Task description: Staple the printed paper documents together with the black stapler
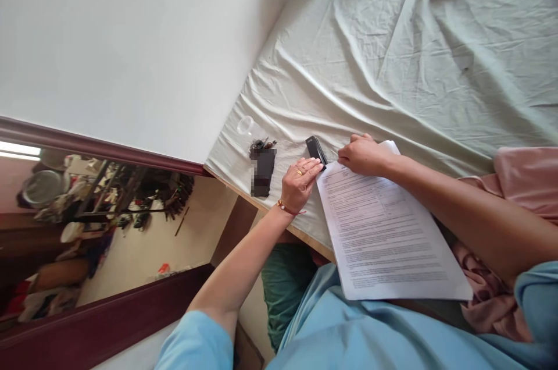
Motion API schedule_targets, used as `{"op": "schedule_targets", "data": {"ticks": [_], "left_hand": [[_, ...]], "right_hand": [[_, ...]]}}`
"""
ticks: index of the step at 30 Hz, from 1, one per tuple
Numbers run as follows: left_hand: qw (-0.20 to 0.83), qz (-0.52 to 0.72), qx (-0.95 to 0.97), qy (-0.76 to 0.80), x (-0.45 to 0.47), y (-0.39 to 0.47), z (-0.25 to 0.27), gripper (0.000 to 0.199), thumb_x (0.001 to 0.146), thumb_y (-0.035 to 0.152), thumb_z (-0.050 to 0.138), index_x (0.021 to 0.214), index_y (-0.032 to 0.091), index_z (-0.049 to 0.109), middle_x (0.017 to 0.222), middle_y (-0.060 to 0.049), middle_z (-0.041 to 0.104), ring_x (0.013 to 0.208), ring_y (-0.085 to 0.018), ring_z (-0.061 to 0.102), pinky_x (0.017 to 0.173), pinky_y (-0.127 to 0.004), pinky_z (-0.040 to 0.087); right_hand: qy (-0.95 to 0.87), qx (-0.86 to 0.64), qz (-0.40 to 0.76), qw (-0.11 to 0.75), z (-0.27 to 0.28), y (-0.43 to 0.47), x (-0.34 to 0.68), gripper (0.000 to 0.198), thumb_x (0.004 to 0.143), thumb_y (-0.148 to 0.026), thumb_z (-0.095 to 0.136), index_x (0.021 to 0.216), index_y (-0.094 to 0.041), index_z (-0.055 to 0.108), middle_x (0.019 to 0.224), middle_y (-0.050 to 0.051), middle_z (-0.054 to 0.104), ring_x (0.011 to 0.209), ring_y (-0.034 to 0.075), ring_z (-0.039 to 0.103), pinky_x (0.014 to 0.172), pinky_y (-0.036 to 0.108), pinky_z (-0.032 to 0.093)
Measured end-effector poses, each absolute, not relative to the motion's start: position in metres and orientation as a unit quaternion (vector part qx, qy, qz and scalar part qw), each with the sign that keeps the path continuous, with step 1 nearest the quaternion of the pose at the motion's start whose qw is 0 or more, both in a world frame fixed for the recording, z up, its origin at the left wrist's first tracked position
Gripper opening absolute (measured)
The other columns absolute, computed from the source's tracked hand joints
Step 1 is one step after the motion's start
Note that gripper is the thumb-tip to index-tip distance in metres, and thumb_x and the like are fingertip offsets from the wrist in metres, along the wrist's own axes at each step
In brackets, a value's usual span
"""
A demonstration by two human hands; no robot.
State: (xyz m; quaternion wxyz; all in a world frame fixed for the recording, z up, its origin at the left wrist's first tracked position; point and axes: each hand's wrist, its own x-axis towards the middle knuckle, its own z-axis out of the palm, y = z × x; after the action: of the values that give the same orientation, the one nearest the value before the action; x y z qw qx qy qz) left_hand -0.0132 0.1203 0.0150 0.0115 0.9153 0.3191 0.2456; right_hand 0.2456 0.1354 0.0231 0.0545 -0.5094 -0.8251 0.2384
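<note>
A stack of printed paper sheets (383, 236) slants from the bed-like surface down toward my lap. My right hand (366, 155) is closed over the top edge of the stack, its fingers curled. At the top left corner of the sheets lies a black stapler (314, 149), pointing toward that corner. My left hand (302, 180) rests there with its fingers stretched out, the tips touching the near end of the stapler beside the paper corner. Its thumb is hidden. A ring and a bracelet are on this hand and wrist.
Left of my left hand lie a dark, partly blurred flat object (265, 172), a bunch of keys (261, 146) and a clear plastic cup (247, 125). A wrinkled pale cloth (392, 67) covers the surface. Pink fabric (527, 178) lies at the right; a white wall (131, 38) rises at the left.
</note>
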Motion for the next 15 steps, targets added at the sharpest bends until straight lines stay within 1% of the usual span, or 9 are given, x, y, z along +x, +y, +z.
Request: {"op": "schedule_targets", "data": {"ticks": [5,7,9,12,15], "left_hand": [[0.016,0.268,0.909,0.318,-0.014,0.115,-0.004,0.031,0.108,0.02,0.053,0.126,0.024,0.078,0.127,-0.01,0.081,0.129,-0.023,0.073,0.111,-0.045,0.061],[-0.002,0.293,0.897,0.331,-0.01,0.111,-0.014,0.031,0.107,0.018,0.052,0.125,0.023,0.078,0.127,-0.012,0.081,0.13,-0.024,0.073,0.112,-0.046,0.06],[0.003,0.3,0.888,0.347,-0.004,0.109,-0.018,0.031,0.107,0.018,0.051,0.121,0.021,0.078,0.126,-0.013,0.081,0.13,-0.025,0.073,0.113,-0.047,0.059],[0.046,0.287,0.881,0.373,0.003,0.108,-0.009,0.029,0.108,0.022,0.05,0.115,0.021,0.079,0.123,-0.013,0.081,0.128,-0.025,0.073,0.114,-0.048,0.059],[0.075,0.287,0.867,0.401,0.001,0.105,0.008,0.031,0.11,0.027,0.047,0.119,0.022,0.077,0.127,-0.012,0.08,0.129,-0.023,0.072,0.116,-0.047,0.057]], "right_hand": [[-0.822,-0.513,0.239,0.06,0.021,0.134,0.246,0.033,0.106,-0.032,0.047,0.093,-0.021,0.076,0.094,0.012,0.078,0.111,0.033,0.061,0.103,0.047,0.038],[-0.826,-0.508,0.234,0.069,0.018,0.134,0.246,0.034,0.106,-0.032,0.047,0.092,-0.022,0.076,0.093,0.012,0.078,0.11,0.033,0.061,0.102,0.048,0.038],[-0.828,-0.505,0.231,0.075,0.017,0.134,0.247,0.035,0.107,-0.032,0.046,0.091,-0.022,0.076,0.094,0.012,0.078,0.109,0.034,0.061,0.101,0.049,0.039],[-0.829,-0.503,0.23,0.078,0.017,0.134,0.246,0.036,0.107,-0.032,0.045,0.089,-0.022,0.075,0.096,0.013,0.079,0.109,0.035,0.061,0.1,0.05,0.04],[-0.835,-0.491,0.24,0.059,0.024,0.13,0.243,0.034,0.106,-0.03,0.047,0.089,-0.022,0.076,0.091,0.013,0.077,0.106,0.034,0.063,0.095,0.047,0.042]]}}
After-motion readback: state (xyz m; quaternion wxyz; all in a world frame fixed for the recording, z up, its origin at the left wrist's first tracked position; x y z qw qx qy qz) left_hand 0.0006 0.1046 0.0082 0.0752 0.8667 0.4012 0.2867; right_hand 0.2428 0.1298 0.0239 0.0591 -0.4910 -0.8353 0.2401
